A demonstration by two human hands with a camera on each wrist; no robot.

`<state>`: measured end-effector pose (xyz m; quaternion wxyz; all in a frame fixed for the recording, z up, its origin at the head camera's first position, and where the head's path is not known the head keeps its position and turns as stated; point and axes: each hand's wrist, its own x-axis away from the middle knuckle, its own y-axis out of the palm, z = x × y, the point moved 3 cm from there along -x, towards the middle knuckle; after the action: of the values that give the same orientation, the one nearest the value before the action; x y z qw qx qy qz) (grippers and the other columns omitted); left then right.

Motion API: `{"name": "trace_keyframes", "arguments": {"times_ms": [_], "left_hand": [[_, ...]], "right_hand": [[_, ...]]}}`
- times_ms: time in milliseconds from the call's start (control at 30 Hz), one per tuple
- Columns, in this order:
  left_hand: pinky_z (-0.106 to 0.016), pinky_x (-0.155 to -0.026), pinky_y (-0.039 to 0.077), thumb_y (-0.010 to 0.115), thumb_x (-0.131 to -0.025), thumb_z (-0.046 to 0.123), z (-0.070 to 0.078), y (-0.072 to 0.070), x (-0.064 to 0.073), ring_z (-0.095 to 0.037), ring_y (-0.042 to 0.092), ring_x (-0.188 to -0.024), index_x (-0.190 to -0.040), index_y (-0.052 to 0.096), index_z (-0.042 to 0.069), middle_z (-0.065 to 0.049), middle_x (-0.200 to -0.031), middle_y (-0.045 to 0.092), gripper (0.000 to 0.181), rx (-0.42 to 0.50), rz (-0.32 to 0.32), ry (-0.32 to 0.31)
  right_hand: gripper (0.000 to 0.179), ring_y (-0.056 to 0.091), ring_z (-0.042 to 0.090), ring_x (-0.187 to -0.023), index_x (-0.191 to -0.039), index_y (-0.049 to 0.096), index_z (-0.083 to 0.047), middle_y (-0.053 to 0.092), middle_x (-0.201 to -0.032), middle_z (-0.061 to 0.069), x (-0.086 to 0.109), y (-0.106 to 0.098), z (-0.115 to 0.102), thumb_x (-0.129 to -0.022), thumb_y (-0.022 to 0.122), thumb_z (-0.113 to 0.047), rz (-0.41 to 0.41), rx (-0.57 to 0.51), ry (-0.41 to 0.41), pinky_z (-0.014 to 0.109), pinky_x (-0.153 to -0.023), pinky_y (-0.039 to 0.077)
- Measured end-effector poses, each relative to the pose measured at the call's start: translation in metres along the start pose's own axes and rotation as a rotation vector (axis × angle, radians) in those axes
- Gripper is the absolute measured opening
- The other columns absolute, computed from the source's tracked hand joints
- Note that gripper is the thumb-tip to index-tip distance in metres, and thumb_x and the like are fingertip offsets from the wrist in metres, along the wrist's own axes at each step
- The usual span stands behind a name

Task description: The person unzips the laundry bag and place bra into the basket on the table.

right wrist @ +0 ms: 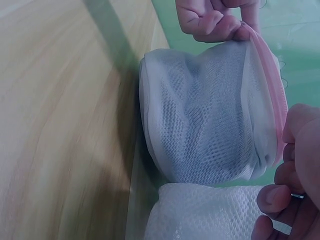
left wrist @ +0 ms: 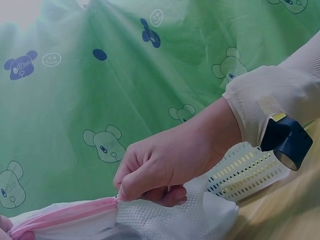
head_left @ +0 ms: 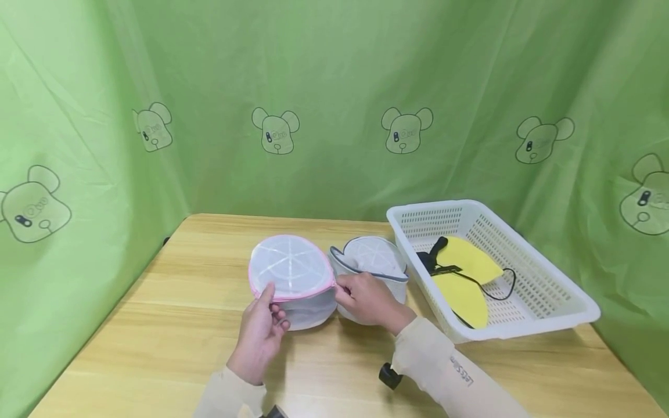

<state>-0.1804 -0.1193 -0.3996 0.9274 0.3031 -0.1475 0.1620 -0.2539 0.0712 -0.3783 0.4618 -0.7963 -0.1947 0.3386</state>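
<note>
Pinching the near rim of the pink-edged mesh bag (head_left: pixel 290 264) between the fingers of the left hand (head_left: pixel 258 337), and the right end of its pink zip (right wrist: pixel 276 97) with those of the right hand (head_left: pixel 368 299), probably for keeping the edge taut. Resting on the worktop (head_left: pixel 183 302), so supported from below. Set just to the right, gaping, perhaps for leaving room: a grey-edged mesh bag (head_left: pixel 372 255). Farther right, in the white basket (head_left: pixel 543 278), held together by its walls: yellow and black items (head_left: pixel 465 296).

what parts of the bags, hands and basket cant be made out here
Left wrist view: what exactly the right hand pinches at the pink zip, hidden by its own fingers.
Head view: the front of the dark-trimmed bag, partly behind that hand.
Left wrist view: part of the white basket, behind that bag.
Right wrist view: much of the left hand, cut off by the top edge.
</note>
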Motion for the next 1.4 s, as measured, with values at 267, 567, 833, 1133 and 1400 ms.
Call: {"name": "trace_keyframes", "arguments": {"times_ms": [267, 567, 833, 1133, 1400], "left_hand": [[-0.021, -0.06, 0.037, 0.051, -0.1, 0.039, -0.003, 0.002, -0.001, -0.009, 0.041, -0.066, -0.094, 0.046, 0.011, 0.005, -0.077, 0.042, 0.029, -0.018, 0.023, 0.025], [-0.019, -0.057, 0.038, 0.055, -0.098, 0.041, -0.009, 0.01, 0.001, -0.008, 0.041, -0.064, -0.1, 0.043, 0.012, 0.004, -0.08, 0.041, 0.031, -0.007, -0.025, 0.057], [-0.02, -0.056, 0.039, 0.054, -0.098, 0.042, -0.018, 0.019, 0.003, -0.008, 0.042, -0.064, -0.102, 0.043, 0.009, 0.004, -0.08, 0.042, 0.035, -0.064, -0.025, 0.05], [-0.02, -0.055, 0.039, 0.057, -0.096, 0.044, -0.027, 0.027, 0.006, -0.008, 0.044, -0.061, -0.094, 0.046, 0.011, 0.005, -0.075, 0.046, 0.034, -0.104, -0.061, 0.036], [-0.021, -0.056, 0.037, 0.055, -0.097, 0.047, -0.036, 0.033, 0.008, -0.007, 0.045, -0.059, -0.078, 0.055, 0.017, 0.007, -0.067, 0.05, 0.035, -0.16, -0.138, 0.002]], "right_hand": [[0.032, 0.032, 0.002, -0.05, -0.061, 0.038, -0.017, 0.031, -0.054, -0.012, 0.001, 0.0, -0.001, -0.088, 0.053, -0.011, 0.009, -0.01, -0.017, 0.02, -0.047, 0.028], [0.032, 0.032, 0.002, -0.051, -0.062, 0.038, -0.017, 0.03, -0.054, -0.012, 0.003, 0.001, -0.009, -0.088, 0.055, -0.01, 0.012, -0.023, -0.064, 0.019, -0.046, 0.026], [0.031, 0.033, -0.001, -0.048, -0.061, 0.041, -0.019, 0.033, -0.053, -0.014, 0.003, 0.007, -0.018, -0.088, 0.055, -0.011, 0.02, -0.059, -0.11, 0.017, -0.042, 0.029], [0.03, 0.031, -0.001, -0.048, -0.063, 0.041, -0.018, 0.03, -0.053, -0.014, 0.002, 0.009, -0.029, -0.088, 0.055, -0.01, 0.008, -0.08, -0.143, 0.016, -0.042, 0.028], [0.032, 0.033, 0.001, -0.049, -0.063, 0.04, -0.018, 0.03, -0.054, -0.013, 0.001, 0.01, -0.039, -0.091, 0.055, -0.014, -0.009, -0.063, -0.159, 0.017, -0.043, 0.028]]}}
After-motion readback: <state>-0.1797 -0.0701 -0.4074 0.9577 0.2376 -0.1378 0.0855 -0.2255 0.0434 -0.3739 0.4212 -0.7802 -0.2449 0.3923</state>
